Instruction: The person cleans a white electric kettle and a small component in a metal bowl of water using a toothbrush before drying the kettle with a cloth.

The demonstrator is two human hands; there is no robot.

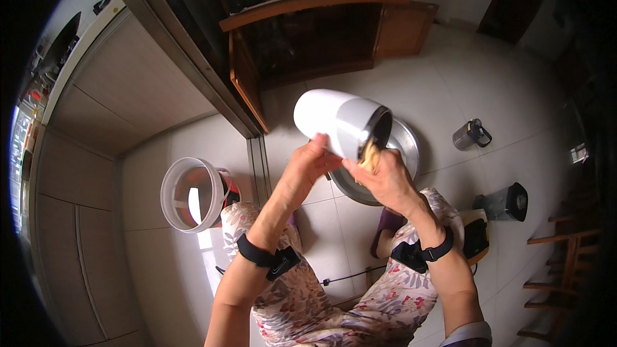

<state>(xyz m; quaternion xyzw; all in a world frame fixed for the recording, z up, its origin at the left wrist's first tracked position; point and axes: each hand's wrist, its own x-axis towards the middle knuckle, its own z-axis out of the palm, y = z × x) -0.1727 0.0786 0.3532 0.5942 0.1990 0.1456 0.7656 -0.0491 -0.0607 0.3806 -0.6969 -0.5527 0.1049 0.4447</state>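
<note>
A white cylindrical container (323,115) with a silvery band and a dark open mouth is tilted on its side in front of me, its mouth facing right. My left hand (311,159) supports it from below, near its middle. At the mouth, my right hand (393,180) grips a yellowish cloth (370,156) against the rim. The fingers of both hands come close together under the container. Below them a round metal basin (412,149) stands on the tiled floor, partly hidden by the container and my right hand. Motion blurs the container slightly.
At left stands a clear bucket (166,193) holding liquid, beside a red and black object (232,190). Rightward are a small handled jug (465,140), a clear jar (499,205) and a yellow-and-black appliance (477,236). A wooden cabinet (308,7) with open doors stands ahead.
</note>
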